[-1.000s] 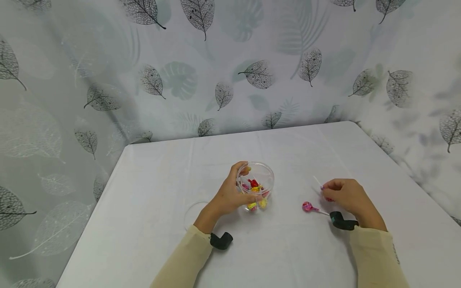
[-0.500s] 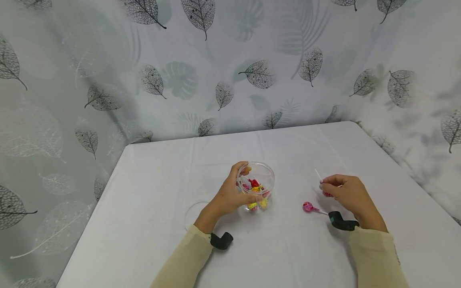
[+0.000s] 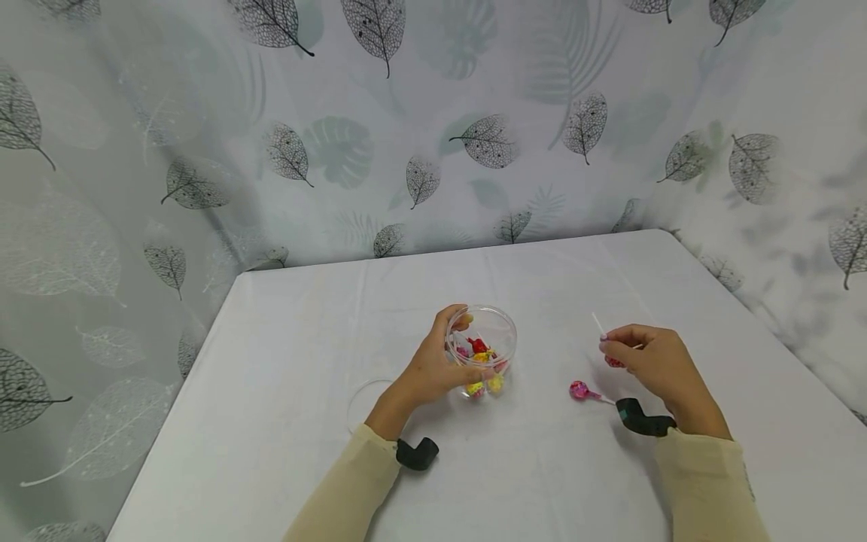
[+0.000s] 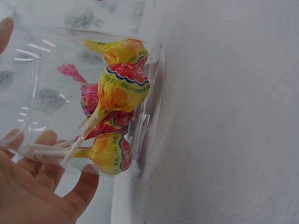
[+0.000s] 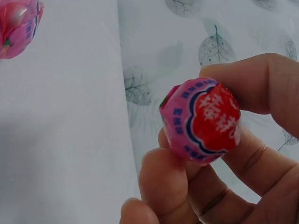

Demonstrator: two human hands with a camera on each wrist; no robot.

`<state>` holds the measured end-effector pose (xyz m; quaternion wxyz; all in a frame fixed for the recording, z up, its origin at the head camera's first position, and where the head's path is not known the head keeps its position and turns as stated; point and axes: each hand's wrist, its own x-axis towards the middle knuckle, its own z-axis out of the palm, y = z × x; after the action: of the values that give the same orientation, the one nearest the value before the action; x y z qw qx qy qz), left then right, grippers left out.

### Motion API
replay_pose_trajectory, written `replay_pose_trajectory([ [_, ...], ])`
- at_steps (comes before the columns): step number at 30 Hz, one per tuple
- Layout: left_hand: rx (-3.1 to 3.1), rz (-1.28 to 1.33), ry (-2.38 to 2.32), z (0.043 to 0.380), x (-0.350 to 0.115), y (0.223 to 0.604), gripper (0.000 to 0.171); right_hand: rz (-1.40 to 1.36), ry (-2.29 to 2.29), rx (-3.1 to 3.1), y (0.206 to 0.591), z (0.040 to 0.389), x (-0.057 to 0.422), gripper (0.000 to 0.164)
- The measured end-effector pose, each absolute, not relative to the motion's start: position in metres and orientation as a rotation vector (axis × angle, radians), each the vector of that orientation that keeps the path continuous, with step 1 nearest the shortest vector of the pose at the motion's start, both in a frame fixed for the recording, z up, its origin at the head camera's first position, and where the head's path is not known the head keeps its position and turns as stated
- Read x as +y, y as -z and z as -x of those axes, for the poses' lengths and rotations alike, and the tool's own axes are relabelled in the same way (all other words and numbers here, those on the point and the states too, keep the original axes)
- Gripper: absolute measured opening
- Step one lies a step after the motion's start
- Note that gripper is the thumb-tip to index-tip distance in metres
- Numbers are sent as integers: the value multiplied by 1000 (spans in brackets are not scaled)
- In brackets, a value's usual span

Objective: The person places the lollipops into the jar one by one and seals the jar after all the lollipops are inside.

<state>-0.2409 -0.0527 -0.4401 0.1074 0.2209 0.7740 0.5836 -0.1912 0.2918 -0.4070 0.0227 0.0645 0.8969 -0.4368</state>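
My left hand point(image 3: 428, 369) grips a clear round plastic jar point(image 3: 512, 340) from its left side, thumb in front and fingers behind. Several wrapped lollipops lie inside; in the left wrist view a yellow lollipop point(image 4: 124, 88) stands out, with a pink lollipop point(image 4: 88, 98) behind it. To the right, my right hand point(image 3: 653, 365) pinches a pink and red lollipop point(image 5: 201, 121) just above the table, its white stick point(image 3: 599, 324) pointing up and away. Another pink lollipop point(image 3: 579, 390) lies on the table below that hand, its stick reaching toward the wrist.
A thin clear ring-shaped piece point(image 3: 351, 406), perhaps the jar's lid, lies left of the left wrist, partly hidden by the arm. White cloth covers the table point(image 3: 305, 324). A leaf-patterned curtain point(image 3: 433, 113) borders the table at the back and sides.
My right hand has risen slightly with the pinched lollipop, and its stick now points more upright. The left hand and jar have stayed in place.
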Motion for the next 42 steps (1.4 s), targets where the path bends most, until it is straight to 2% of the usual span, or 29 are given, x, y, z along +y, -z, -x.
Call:
replay_pose_trajectory([
  [19,2292,-653,-1710,241,-54,441,104,-133,1383,2797,395,190,283,43],
  [42,2278,-668,-1711,242,-55,441,105,81,1545,2791,361,191,246,27],
])
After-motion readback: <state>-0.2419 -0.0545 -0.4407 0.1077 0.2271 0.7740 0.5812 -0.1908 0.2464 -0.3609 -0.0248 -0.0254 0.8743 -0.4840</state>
